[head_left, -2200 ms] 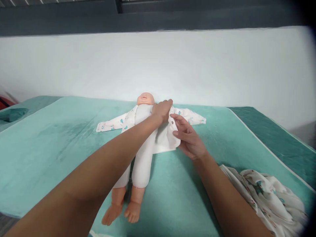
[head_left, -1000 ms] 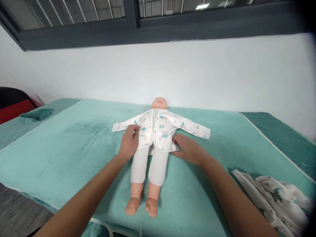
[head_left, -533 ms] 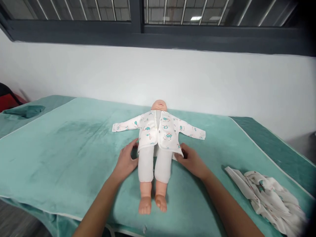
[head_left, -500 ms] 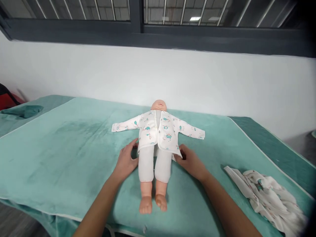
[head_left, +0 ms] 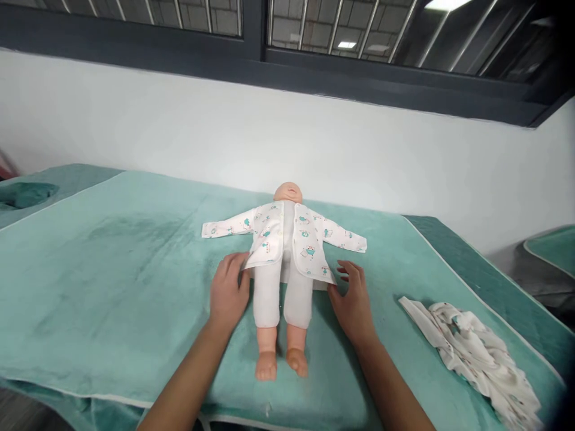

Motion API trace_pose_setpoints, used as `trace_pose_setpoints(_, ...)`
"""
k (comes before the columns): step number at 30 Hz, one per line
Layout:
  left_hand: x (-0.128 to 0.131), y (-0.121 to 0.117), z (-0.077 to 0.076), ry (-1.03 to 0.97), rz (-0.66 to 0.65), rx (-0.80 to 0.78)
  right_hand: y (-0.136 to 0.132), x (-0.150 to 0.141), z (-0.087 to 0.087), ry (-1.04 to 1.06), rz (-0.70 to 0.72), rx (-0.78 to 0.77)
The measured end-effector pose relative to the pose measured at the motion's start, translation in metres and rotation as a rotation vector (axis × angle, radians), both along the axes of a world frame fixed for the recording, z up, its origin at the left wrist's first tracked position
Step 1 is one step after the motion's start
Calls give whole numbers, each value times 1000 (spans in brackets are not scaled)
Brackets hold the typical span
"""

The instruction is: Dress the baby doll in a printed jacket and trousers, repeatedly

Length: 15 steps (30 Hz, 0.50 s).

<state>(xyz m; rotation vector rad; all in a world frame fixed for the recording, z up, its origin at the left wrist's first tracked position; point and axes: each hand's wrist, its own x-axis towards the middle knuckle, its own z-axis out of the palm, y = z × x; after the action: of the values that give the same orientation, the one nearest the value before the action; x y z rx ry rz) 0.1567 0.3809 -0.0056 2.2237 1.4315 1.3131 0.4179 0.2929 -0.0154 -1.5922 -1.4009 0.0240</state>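
Note:
A baby doll [head_left: 268, 299] lies on its back on a green-covered bed, head toward the wall and feet toward me. It wears a white printed baby jacket [head_left: 309, 239] that hangs open down the front, its sleeves spread out to both sides. My left hand [head_left: 228, 293] pinches the jacket's lower corner on the left, drawing it a little outward. Beside the opposite corner, my right hand [head_left: 354, 302] has its fingers apart, with the thumb touching the hem. White covering shows on the doll's torso and legs; its feet are bare.
Crumpled white printed clothing [head_left: 480, 353] lies on the bed to the right. The green bed cover [head_left: 112, 287] spreads out on both sides of the doll. Behind stands a white wall [head_left: 202, 131] below a dark-framed barred window [head_left: 314, 66].
The jacket's front edges have parted wider near the hem. My right hand's fingers have spread from their pinch, while my left hand has shifted slightly at its corner. The view has tilted.

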Motion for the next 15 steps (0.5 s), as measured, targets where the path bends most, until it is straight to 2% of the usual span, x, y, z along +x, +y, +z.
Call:
trace_pose_setpoints(2, 2, 0, -2, 53, -55, 77, 3, -6, 4, -69, 93, 62)
trace_pose_setpoints(5, 3, -1, -5, 60, -89, 123, 6, -14, 11, -106, 224, 56)
trace_pose_setpoints(10, 0, -8, -3, 21, -61, 117, 2, -16, 16, 81, 321, 95)
trace_pose_setpoints(11, -1, -8, -3, -15, -36, 94, 3, -13, 16, 146, 304, 116)
trace_pose_setpoints(13, -2, -2, -1, -109, 21, 13, 10, -5, 14, 278, 176, 113)
trace_pose_setpoints(15, -1, 10, -1, -213, 53, -101, 27, 5, 12, 382, -7, 0)
